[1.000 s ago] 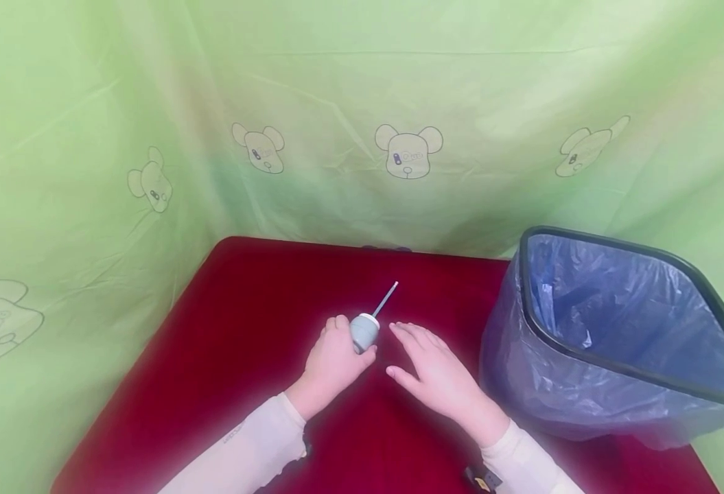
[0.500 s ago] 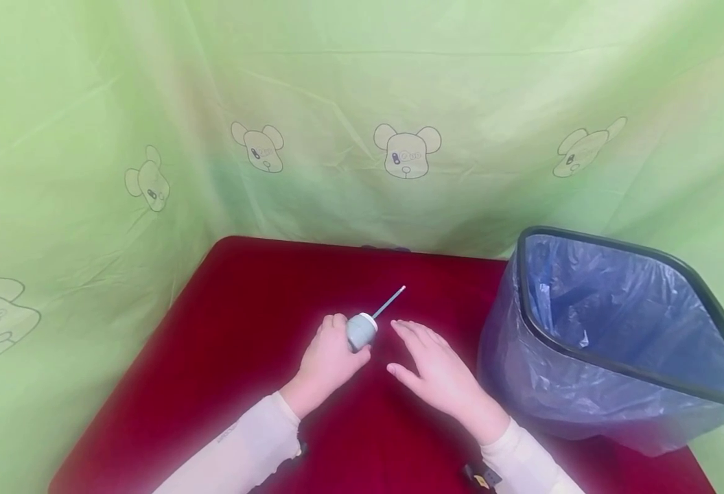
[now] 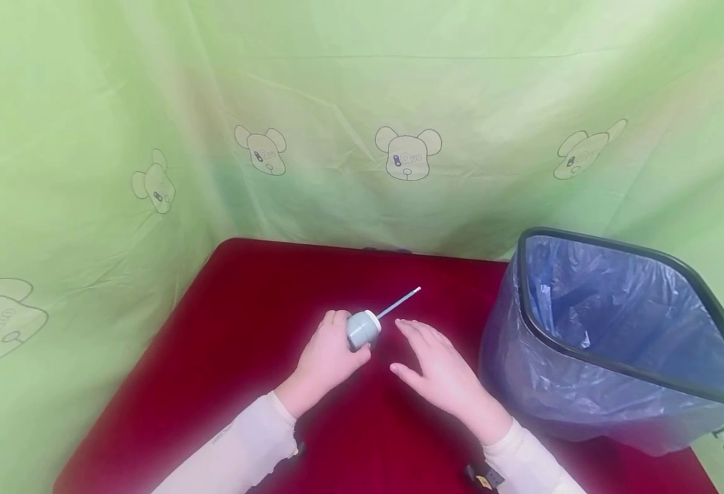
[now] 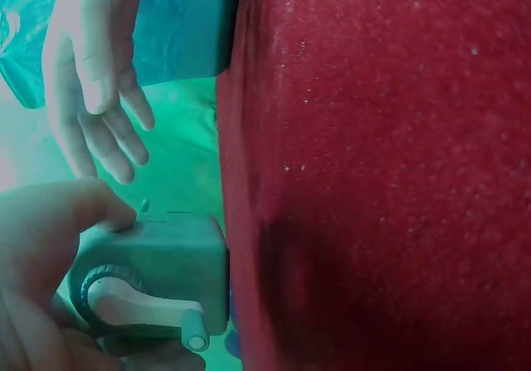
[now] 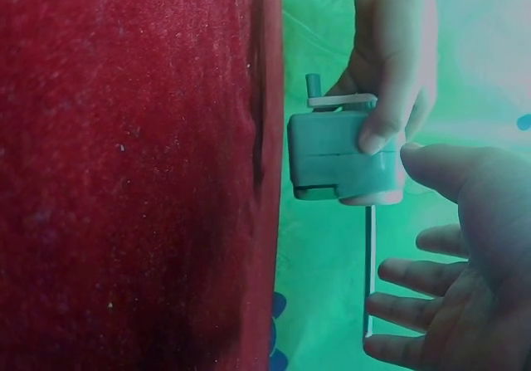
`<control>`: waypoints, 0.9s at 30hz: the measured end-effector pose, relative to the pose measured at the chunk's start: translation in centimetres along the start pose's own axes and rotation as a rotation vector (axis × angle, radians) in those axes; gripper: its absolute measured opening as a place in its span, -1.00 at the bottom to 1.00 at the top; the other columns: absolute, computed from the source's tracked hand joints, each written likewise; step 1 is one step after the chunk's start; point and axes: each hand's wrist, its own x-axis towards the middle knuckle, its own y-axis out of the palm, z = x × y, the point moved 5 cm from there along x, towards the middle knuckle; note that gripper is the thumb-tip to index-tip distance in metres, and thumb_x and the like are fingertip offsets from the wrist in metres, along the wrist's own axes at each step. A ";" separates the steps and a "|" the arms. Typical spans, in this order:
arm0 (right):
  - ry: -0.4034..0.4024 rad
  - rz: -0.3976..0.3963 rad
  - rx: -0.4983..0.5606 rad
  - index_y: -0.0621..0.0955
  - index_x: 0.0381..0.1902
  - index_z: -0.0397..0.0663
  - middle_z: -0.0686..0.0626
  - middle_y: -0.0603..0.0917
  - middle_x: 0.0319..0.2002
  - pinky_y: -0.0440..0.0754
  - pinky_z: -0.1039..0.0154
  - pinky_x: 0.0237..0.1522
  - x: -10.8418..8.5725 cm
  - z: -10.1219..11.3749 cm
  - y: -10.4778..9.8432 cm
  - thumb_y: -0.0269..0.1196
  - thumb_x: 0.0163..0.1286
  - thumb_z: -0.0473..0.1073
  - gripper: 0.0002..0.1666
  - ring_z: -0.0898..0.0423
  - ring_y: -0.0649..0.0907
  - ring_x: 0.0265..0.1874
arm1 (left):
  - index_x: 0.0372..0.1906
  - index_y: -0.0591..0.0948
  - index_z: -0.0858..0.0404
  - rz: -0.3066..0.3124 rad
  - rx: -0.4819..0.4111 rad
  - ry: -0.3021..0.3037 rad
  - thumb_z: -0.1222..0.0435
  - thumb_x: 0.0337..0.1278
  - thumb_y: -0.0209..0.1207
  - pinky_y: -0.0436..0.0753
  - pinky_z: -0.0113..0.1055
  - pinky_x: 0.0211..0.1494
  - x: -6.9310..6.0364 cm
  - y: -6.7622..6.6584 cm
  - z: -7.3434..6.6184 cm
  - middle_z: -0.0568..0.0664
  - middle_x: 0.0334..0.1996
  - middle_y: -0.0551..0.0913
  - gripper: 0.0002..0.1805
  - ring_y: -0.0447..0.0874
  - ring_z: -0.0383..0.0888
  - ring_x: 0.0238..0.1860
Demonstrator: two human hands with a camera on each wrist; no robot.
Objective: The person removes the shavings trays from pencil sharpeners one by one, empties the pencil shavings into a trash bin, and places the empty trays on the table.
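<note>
Fingers (image 3: pixel 338 318) of the left hand (image 3: pixel 326 357) are clamped round the sharpener (image 3: pixel 360 332), thumb on the near side; looks like a side grip to keep the crank (image 4: pixel 141 300) and port face unblocked. Sharpener is over the red table (image 3: pixel 263 295), apparently held just clear of it, port aimed far right, pencil (image 3: pixel 399 302) sticking out at a slant. Right hand (image 3: pixel 445 377) holds nothing: fingers slightly apart, thumb spread off, just beside the pencil with a gap in the head view; presumably there to keep the pencil within reach. Bin (image 3: pixel 646 375) at the table's right side, liner (image 3: pixel 584 391) folded over its rim, probably so it won't slip in. Count: 2 hands, 1 sharpener, 1 crank, 1 pencil, 1 bin, 1 liner, 5 bear prints (image 3: pixel 407 161) on the green drape (image 3: pixel 337 82) in the head view
</note>
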 end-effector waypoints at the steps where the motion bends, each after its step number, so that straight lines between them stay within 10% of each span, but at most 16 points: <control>1: 0.002 -0.002 0.001 0.41 0.47 -0.07 -0.13 0.54 0.36 0.43 -0.14 0.38 0.0 0.0 0.0 0.48 0.23 0.10 -0.07 -0.12 0.49 0.39 | 0.12 0.49 0.32 0.002 -0.007 0.007 0.06 -0.06 0.46 0.65 -0.24 -0.17 0.0 -0.1 0.0 0.01 -0.12 0.54 -0.32 0.54 -0.12 -0.21; 27: 0.123 0.026 0.064 0.48 0.39 -0.10 -0.13 0.59 0.29 0.49 -0.14 0.34 0.0 -0.5 -0.1 0.48 0.24 0.09 -0.15 -0.13 0.54 0.33 | 0.14 0.50 0.21 0.049 -0.081 0.147 0.13 -0.09 0.45 0.63 -0.26 0.00 -0.9 -2.1 -1.3 -0.08 -0.04 0.54 -0.36 0.50 -0.19 -0.11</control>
